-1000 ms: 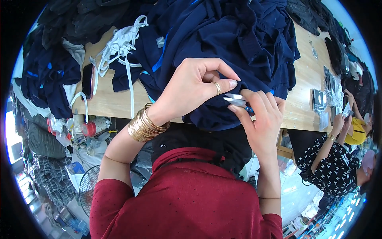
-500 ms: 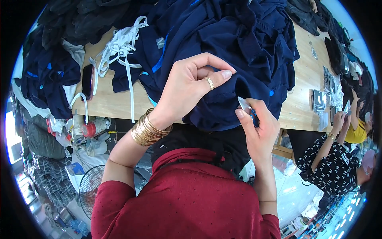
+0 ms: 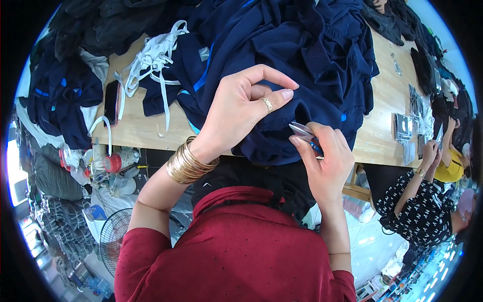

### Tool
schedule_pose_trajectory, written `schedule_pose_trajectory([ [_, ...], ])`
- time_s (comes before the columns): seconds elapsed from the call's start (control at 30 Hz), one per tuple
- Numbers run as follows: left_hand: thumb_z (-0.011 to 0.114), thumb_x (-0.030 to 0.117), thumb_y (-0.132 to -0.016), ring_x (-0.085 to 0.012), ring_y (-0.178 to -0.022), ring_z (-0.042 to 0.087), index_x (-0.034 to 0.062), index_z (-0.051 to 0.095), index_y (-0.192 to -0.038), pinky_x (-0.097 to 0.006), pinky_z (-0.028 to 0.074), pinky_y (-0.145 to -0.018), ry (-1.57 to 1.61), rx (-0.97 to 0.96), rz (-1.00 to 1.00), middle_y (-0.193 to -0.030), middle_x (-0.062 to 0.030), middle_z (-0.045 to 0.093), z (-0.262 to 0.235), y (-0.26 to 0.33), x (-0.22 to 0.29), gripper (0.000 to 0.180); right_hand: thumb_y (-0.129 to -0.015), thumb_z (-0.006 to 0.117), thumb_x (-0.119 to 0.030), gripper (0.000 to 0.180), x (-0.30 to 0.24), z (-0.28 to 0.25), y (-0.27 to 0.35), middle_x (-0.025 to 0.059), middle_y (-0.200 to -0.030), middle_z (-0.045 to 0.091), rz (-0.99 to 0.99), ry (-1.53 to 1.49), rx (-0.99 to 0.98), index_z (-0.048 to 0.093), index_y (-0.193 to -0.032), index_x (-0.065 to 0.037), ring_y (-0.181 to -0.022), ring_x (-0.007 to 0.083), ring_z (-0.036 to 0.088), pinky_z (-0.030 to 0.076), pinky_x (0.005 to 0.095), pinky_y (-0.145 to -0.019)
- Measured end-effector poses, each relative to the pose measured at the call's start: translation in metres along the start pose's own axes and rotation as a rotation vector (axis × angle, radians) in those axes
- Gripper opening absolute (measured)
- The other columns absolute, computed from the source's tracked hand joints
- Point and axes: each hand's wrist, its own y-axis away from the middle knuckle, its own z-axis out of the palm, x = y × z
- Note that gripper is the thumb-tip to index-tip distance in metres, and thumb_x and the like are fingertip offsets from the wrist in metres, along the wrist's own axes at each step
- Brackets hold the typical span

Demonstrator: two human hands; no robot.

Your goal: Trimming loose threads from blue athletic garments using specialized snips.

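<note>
Because the cloth (image 3: 282,48) on the table (image 3: 380,100) looks soft, a fold offers good grip; the left hand (image 3: 236,105) brings thumb near forefinger, any hold unclear; the right hand (image 3: 329,163) pinches snips (image 3: 303,131).

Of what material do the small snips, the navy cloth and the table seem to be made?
Snips: probably steel blades, smooth and shiny, since they catch bright light.
Navy cloth: matt textile, falling in soft folds; the fibre I cannot tell.
Table: perhaps wood or wood-look laminate, pale tan and smooth-looking.

Left hand (image 3: 239,103) with curled fingers (image 3: 271,74)
</note>
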Motion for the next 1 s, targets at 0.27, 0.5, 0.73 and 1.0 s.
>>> schedule_pose_trajectory([
  [0.27,0.060,0.007,-0.085,-0.0002,-0.073,0.054,-0.0008,0.059,-0.101,-0.014,0.041,-0.066,-0.033,-0.020,0.002,-0.080,-0.0022,0.065,0.000,-0.002,0.001,0.018,-0.068,0.074,-0.019,0.024,0.001,0.001,-0.003,0.0037,-0.068,0.056,-0.067,0.076,0.000,0.060,-0.084,-0.006,-0.058,0.0189,0.049,0.037,0.0285,-0.050],
  [0.5,0.061,0.008,-0.085,0.0010,-0.066,0.050,-0.0003,0.059,-0.101,-0.014,0.037,-0.061,0.130,0.028,0.004,-0.074,-0.0009,0.064,0.004,-0.002,-0.008,0.018,-0.072,0.073,-0.014,0.022,-0.001,0.002,0.001,0.0025,-0.070,0.055,0.243,-0.306,0.026,0.059,-0.087,-0.006,-0.059,0.0104,0.047,0.038,0.0203,-0.054],
  [0.73,0.062,0.008,-0.084,0.0033,-0.060,0.044,0.0004,0.059,-0.101,-0.013,0.031,-0.054,0.190,0.076,-0.004,-0.067,0.0012,0.062,0.011,0.002,-0.014,0.019,-0.072,0.072,-0.003,0.020,-0.007,0.005,-0.001,-0.0030,-0.064,0.049,0.226,-0.379,0.090,0.061,-0.088,-0.009,-0.048,0.0044,0.034,0.028,0.0190,-0.045],
  [1.0,0.064,0.009,-0.083,0.0032,-0.054,0.038,0.0005,0.060,-0.098,-0.015,0.026,-0.048,0.056,0.113,0.083,-0.059,0.0036,0.059,0.014,0.002,-0.014,0.018,-0.074,0.073,-0.010,0.020,-0.008,0.012,-0.006,-0.0008,-0.065,0.054,0.226,-0.342,0.084,0.058,-0.087,-0.008,-0.050,0.0049,0.040,0.034,0.0179,-0.046],
])
